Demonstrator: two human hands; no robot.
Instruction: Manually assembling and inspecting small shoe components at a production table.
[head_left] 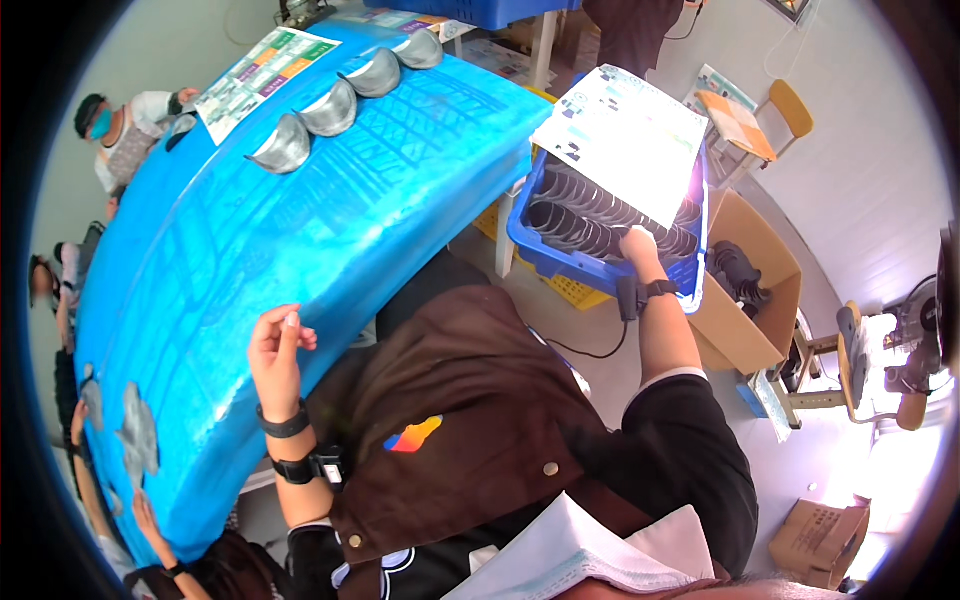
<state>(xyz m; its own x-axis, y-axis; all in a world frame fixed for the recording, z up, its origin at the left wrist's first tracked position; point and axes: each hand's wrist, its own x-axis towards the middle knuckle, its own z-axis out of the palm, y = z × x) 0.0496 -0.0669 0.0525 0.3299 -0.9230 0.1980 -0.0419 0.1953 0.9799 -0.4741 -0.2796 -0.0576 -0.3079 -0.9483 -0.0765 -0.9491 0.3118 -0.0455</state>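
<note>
My right hand point(638, 246) reaches into a blue plastic crate point(590, 268), its fingers curled in among rows of dark curved pieces point(572, 226). Its fingertips are hidden, so whatever they grip does not show. Over the far part of the crate lies a printed white sheet point(630, 130). My left hand point(280, 345) is raised by the near edge of a table covered in shiny blue point(330, 220), fingers loosely bent and apart with nothing in them. Several grey cupped pieces point(330, 108) stand in a row on the far side of this table.
Right of the crate is an open cardboard box point(745, 330) holding more dark pieces. A yellow crate point(577, 292) sits below the blue one. Co-workers' hands point(150, 525) are at the table's left end, near grey flat pieces point(138, 430). A printed chart point(265, 80) lies farther back.
</note>
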